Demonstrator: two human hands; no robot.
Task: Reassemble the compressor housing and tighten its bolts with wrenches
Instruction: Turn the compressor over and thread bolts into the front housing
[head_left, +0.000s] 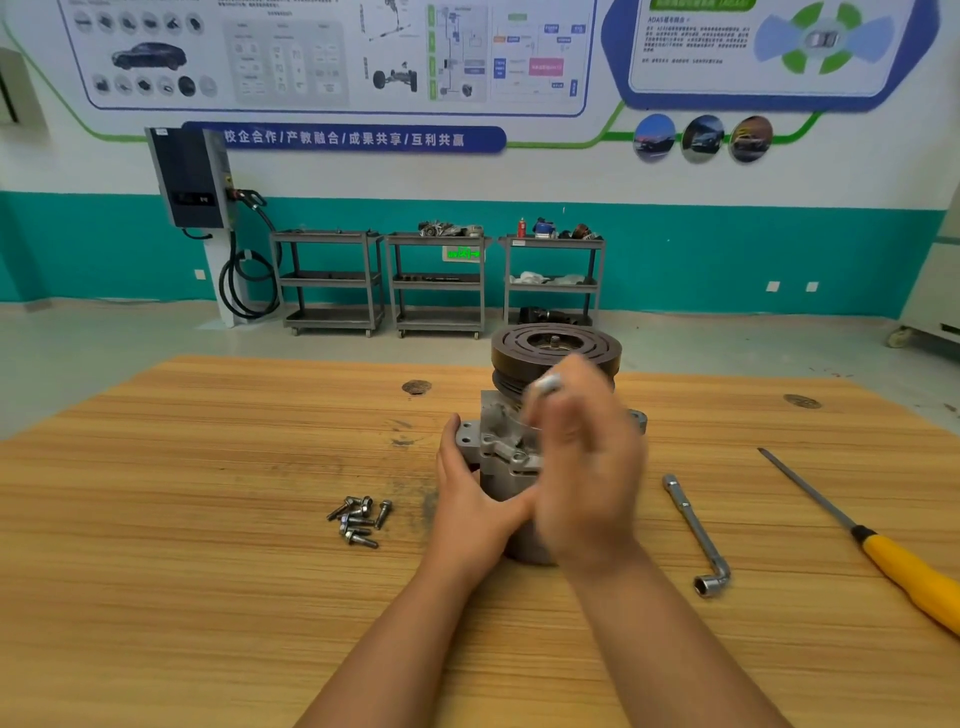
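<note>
— So, what lies furthest left on the table (208, 545)?
— A small heap of loose bolts (358, 521), lying every which way, just left of the person's forearm.

— And the left hand (470, 493)?
— It comes in from below and clasps the left flank of the compressor (511, 447), palm against the metal. The thumb stands up along the edge of a mounting flange.

— How does the compressor sit?
— It stands on end near the middle of the table, toward the far edge, with its long axis upright. The dark grooved pulley (556, 349) is on top, its face turned to the ceiling, with a short shaft stub in the centre. The grey housing with its lugs is below; the hands hide its foot.

— The right hand (589, 457)?
— It is raised in front of the housing with its back toward the camera, badly blurred. Something small and silvery shows at its fingertips. I cannot tell what that is, or whether the fingers are closed on it.

— Further right?
— A socket wrench (696, 530) lies flat, apart from both hands. Its shaft runs from far left to near right, with the bent socket end nearest the person. Beyond it lies a yellow-handled tool (906, 571), its thin dark shank pointing away and to the left.
</note>
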